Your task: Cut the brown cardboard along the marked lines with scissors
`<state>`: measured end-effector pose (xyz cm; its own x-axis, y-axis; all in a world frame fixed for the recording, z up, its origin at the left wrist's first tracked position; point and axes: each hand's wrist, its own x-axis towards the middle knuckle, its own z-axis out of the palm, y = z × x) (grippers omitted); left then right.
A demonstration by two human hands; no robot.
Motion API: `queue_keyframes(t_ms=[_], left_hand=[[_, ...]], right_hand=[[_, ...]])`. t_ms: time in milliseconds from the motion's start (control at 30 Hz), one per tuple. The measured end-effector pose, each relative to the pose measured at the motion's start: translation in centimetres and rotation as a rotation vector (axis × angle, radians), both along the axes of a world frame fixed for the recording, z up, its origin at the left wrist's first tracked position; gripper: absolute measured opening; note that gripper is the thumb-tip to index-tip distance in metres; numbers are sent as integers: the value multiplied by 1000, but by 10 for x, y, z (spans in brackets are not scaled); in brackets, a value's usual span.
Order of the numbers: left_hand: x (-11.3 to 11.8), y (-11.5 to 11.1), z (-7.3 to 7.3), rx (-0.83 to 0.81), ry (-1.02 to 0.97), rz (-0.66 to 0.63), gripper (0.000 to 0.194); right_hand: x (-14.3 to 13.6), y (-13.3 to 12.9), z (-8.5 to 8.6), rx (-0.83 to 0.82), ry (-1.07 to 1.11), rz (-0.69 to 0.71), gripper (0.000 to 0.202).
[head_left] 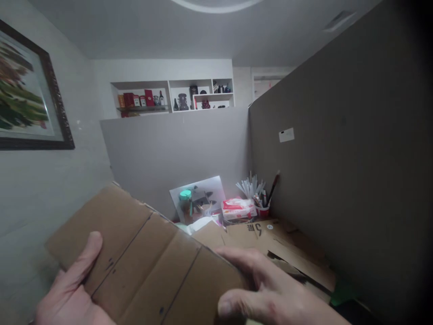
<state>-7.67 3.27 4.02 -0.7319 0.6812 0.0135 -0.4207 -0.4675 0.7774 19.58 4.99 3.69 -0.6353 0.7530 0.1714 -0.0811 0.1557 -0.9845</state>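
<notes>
Two bare hands grip a flattened cardboard sheet [145, 257] low in the frame: the left hand [72, 289] clasps its near left edge, thumb pressed on top, while the right hand [267, 293] closes over its right end. Beyond lie more cardboard pieces [270, 243], a tissue pack [238, 208] and a red pen cup [262, 210] against grey partitions [338, 158].

Dim, grainy indoor view: a curved white ceiling light [216, 4] gives soft light, corners darken (heaviest at right), and the near hands blur.
</notes>
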Motion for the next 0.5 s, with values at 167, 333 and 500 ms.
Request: queue_keyframes(t_ms=[167,333,500], left_hand=[[9,1,20,84,-39,-4,25],[-7,6,7,11,120,-47,22],[-26,2,-24,-277,508,-385,78]], right_hand=[[-4,31,-13,127,115,-124,43],[11,49,-28,185,72,-349,35],[40,50,-44,162,-73,-476,32]])
